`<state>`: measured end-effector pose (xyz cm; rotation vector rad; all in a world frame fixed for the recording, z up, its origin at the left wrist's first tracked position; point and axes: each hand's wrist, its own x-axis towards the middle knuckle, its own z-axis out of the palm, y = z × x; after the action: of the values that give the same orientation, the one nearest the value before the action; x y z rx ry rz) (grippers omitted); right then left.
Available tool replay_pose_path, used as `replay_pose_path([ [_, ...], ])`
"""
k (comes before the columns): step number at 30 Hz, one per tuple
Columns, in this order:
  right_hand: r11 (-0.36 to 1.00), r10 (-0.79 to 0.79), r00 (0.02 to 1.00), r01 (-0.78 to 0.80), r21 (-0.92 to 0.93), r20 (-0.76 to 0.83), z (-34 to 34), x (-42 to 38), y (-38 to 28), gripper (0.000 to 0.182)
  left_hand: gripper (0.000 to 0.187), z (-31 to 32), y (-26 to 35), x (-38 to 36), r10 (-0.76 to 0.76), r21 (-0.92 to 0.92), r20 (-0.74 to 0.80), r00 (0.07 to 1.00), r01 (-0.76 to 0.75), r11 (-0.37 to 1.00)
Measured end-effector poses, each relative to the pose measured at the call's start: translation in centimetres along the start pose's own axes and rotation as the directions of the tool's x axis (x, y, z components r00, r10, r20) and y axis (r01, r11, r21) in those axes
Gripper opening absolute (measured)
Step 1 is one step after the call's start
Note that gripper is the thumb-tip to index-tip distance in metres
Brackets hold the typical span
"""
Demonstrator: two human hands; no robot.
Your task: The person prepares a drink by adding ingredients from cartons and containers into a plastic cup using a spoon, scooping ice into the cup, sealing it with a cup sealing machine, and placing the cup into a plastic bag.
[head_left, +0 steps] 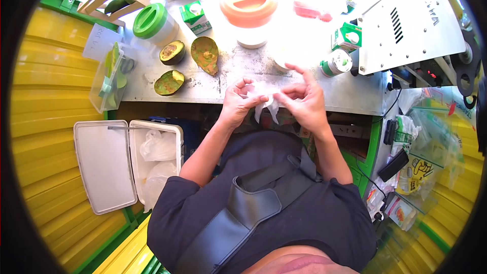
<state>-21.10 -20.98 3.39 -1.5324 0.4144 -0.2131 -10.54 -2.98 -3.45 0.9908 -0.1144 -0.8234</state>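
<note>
Just over the counter's front edge, my left hand and my right hand hold a thin, white, crumpled sheet between them. Each pinches it between thumb and fingertips, and two loose ends hang down. I cannot tell if it is tissue or plastic. Some right fingers stick out above the pinch. Left of my hands lie a hollowed avocado half, a half with its pit, and a partly scooped half.
On the counter stand an orange-lidded jug, a green-lidded jar, a green carton and a can. A metal machine rises at right. Below left, a cooler stands with its lid up, holding white bags.
</note>
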Motion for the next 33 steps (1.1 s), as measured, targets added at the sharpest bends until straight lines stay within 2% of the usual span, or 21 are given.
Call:
replay_pose_path([
  [3, 0.996, -0.032, 0.997, 0.038, 0.081, -0.075, -0.8, 0.4, -0.6, 0.063, 0.042, -0.2, 1.5, 0.0, -0.034, 0.134, 0.006, 0.999, 0.033, 0.990],
  [5, 0.997, -0.050, 0.993, 0.057, 0.060, -0.108, -0.9, 0.4, -0.8, 0.057, 0.040, -0.8, 1.6, -0.1, -0.028, 0.120, 0.006, 1.000, 0.027, 0.992],
  [7, 0.973, -0.183, 0.970, 0.155, -0.172, -0.161, -1.3, 0.3, -0.8, 0.054, 0.037, -1.7, 1.5, -0.1, 0.000, 0.187, 0.017, 1.000, -0.003, 0.982],
  [11, 0.943, -0.259, 0.932, 0.187, -0.274, -0.255, -2.4, 0.3, -1.9, 0.053, 0.039, -4.7, 1.7, -0.2, 0.030, 0.415, 0.030, 0.999, -0.040, 0.909],
  [12, 0.917, -0.285, 0.940, 0.210, -0.340, -0.189, -2.3, 0.4, -2.1, 0.052, 0.044, -2.6, 3.3, -0.5, 0.362, 0.743, 0.170, 0.917, -0.361, 0.564],
  [13, 0.885, -0.305, 0.945, 0.236, -0.401, -0.118, -2.1, 0.4, -2.3, 0.051, 0.050, -0.5, 4.9, -1.0, 0.550, 0.855, 0.421, 0.721, -0.518, 0.024],
  [15, 0.873, -0.310, 0.950, 0.268, -0.408, -0.039, -1.3, 1.0, -2.3, 0.052, 0.049, 1.1, 6.0, -0.8, 0.580, 0.841, 0.480, 0.658, -0.533, -0.092],
  [17, 0.856, -0.319, 0.947, 0.309, -0.414, 0.046, -0.2, 1.7, -2.5, 0.054, 0.035, 0.3, 5.2, -0.4, 0.421, 0.780, 0.528, 0.738, -0.617, 0.103],
  [18, 0.670, -0.525, 0.848, 0.464, -0.579, 0.072, 0.4, 2.0, -2.6, 0.055, 0.025, 0.5, 4.9, -0.4, 0.478, 0.813, 0.457, 0.750, -0.570, 0.119],
  [19, 0.564, -0.626, 0.773, 0.538, -0.627, 0.101, 1.1, 1.9, -2.6, 0.056, 0.025, 0.8, 4.7, -0.3, 0.486, 0.814, 0.454, 0.747, -0.570, 0.115],
  [20, 0.444, -0.717, 0.685, 0.591, -0.673, 0.128, 1.7, 1.8, -2.6, 0.056, 0.022, 1.1, 4.5, -0.3, 0.493, 0.852, 0.301, 0.816, -0.462, 0.244],
  [21, 0.444, -0.718, 0.684, 0.593, -0.672, 0.129, 2.6, 1.2, -2.4, 0.056, 0.020, 1.1, 4.3, -0.3, 0.474, 0.861, 0.142, 0.869, -0.345, 0.373],
  [22, 0.444, -0.688, 0.708, 0.585, -0.679, 0.160, 3.3, 0.6, -2.2, 0.054, 0.017, 0.3, 3.6, 0.3, 0.463, 0.749, 0.130, 0.877, -0.393, 0.534],
  [23, 0.443, -0.656, 0.731, 0.576, -0.687, 0.189, 3.7, 0.4, -1.9, 0.051, 0.017, 0.1, 3.8, 0.4, 0.463, 0.748, 0.132, 0.876, -0.395, 0.533],
  [24, 0.415, -0.657, 0.736, 0.536, -0.736, 0.166, 3.9, 1.0, -0.5, 0.053, 0.019, -0.4, 4.0, 0.5, 0.316, 0.519, 0.059, 0.947, -0.300, 0.800],
  [25, 0.415, -0.656, 0.736, 0.534, -0.737, 0.165, 3.8, 1.1, 0.2, 0.053, 0.021, -0.8, 4.3, 0.4, 0.143, 0.229, 0.038, 0.989, -0.148, 0.962],
  [27, 0.558, -0.532, 0.846, 0.382, -0.737, 0.035, 3.5, 1.3, 0.7, 0.060, 0.023, -1.3, 4.8, 0.5, 0.106, 0.150, 0.047, 0.993, -0.112, 0.982],
  [29, 0.618, -0.518, 0.855, 0.393, -0.681, 0.024, 3.6, 1.1, -0.1, 0.066, 0.021, -1.6, 5.1, 0.4, 0.033, 0.110, 0.058, 0.998, -0.039, 0.993],
  [30, 0.704, -0.513, 0.858, 0.423, -0.570, 0.004, 4.0, 0.7, -0.9, 0.069, 0.020, -1.8, 4.2, 0.6, 0.117, 0.247, 0.063, 0.991, -0.129, 0.961],
  [31, 0.775, -0.506, 0.863, 0.447, -0.446, -0.014, 4.3, 0.4, -1.4, 0.071, 0.021, -1.6, 3.7, 0.6, 0.106, 0.281, 0.069, 0.992, -0.122, 0.952],
  [33, 0.799, -0.501, 0.866, 0.455, -0.394, -0.016, 4.6, 0.5, -0.4, 0.064, 0.019, -2.0, 3.5, 0.8, -0.006, 0.250, 0.068, 0.998, -0.011, 0.968],
])
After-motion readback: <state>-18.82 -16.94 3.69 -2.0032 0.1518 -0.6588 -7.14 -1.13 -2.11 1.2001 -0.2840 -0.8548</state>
